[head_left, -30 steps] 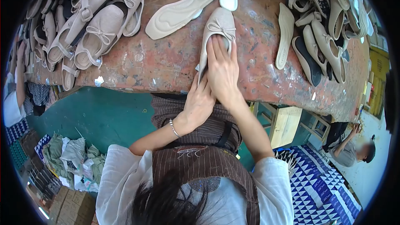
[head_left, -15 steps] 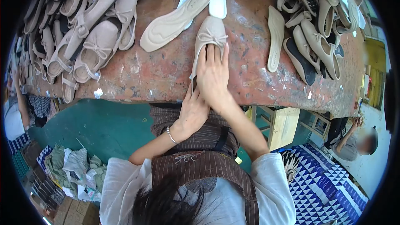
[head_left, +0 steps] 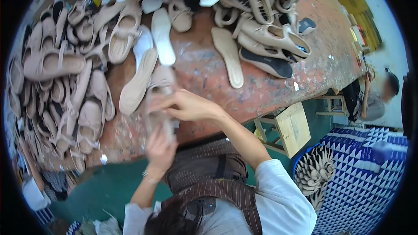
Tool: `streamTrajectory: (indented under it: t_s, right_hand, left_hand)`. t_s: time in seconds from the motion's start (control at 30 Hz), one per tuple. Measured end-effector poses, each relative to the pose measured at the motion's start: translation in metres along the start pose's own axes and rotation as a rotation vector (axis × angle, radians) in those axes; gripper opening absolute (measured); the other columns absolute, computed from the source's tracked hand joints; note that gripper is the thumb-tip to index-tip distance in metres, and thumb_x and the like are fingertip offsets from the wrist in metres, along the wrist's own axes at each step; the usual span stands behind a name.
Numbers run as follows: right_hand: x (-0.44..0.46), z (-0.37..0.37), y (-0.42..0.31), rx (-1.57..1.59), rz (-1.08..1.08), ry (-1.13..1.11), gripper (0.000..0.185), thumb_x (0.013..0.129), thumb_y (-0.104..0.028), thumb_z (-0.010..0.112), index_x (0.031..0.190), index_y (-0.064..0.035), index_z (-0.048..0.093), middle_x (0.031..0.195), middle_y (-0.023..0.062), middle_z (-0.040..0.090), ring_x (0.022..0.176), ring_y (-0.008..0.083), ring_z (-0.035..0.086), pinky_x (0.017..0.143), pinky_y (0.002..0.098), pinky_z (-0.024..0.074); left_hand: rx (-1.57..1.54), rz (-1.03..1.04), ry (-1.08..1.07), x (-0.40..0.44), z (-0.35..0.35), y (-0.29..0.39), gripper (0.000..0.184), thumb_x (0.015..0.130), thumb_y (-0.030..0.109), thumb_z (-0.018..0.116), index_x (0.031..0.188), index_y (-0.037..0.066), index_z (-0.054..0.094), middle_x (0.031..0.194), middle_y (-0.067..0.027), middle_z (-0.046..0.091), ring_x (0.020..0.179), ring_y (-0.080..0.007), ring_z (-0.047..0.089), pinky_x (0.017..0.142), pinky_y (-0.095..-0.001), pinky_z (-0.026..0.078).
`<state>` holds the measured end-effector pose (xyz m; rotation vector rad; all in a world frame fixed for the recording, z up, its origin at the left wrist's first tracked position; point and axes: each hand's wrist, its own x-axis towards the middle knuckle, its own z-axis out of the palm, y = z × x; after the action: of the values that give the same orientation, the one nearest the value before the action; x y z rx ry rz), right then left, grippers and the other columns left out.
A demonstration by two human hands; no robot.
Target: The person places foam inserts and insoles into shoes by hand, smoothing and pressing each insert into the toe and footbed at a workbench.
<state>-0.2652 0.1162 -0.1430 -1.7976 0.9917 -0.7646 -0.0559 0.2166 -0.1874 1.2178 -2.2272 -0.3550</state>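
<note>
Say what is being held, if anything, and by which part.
A beige shoe: the left hand appears to hold it by the heel end. The right hand has fingers at its opening, too blurred to tell whether they grip.

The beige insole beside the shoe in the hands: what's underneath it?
A white insole sticks out from under one end of the beige insole, beside the shoe. The rest of that white insole is covered, so I can't tell what else lies beneath.
</note>
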Motion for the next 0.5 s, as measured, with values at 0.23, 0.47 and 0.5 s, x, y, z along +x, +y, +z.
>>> streamTrajectory:
  t_s: [0.23,0.47,0.5]
  right_hand:
    - [-0.062,-0.056,0.089,-0.883,0.569,0.822,0.058,0.08,0.001,0.06,0.137,-0.0128,0.057,0.114,0.0183,0.061,0.104,0.0426,0.06,0.089,0.0516,0.05]
    - [-0.086,-0.064,0.066,-0.252,0.537,0.84,0.071,0.075,-0.003,0.074,0.142,-0.014,0.054,0.117,0.0197,0.06,0.108,0.0384,0.06,0.092,0.0447,0.0505]
    - [-0.099,-0.065,0.063,-0.146,0.485,0.819,0.068,0.076,-0.005,0.076,0.141,-0.0134,0.056,0.118,0.0197,0.062,0.109,0.0355,0.061,0.094,0.0424,0.0505]
  left_hand:
    - [0.535,-0.343,0.38,0.099,-0.278,-0.154,0.036,0.095,0.024,0.064,0.117,-0.004,0.065,0.108,-0.0216,0.068,0.1,-0.0332,0.064,0.093,-0.044,0.047]
    - [0.269,0.273,0.538,0.262,-0.14,-0.001,0.043,0.094,0.024,0.068,0.131,0.004,0.061,0.127,-0.0159,0.065,0.102,-0.0288,0.064,0.086,-0.038,0.052]
    - [-0.035,0.35,0.306,0.282,-0.074,0.036,0.044,0.094,0.024,0.069,0.133,0.006,0.06,0.128,-0.014,0.065,0.096,-0.026,0.066,0.08,-0.0361,0.054]
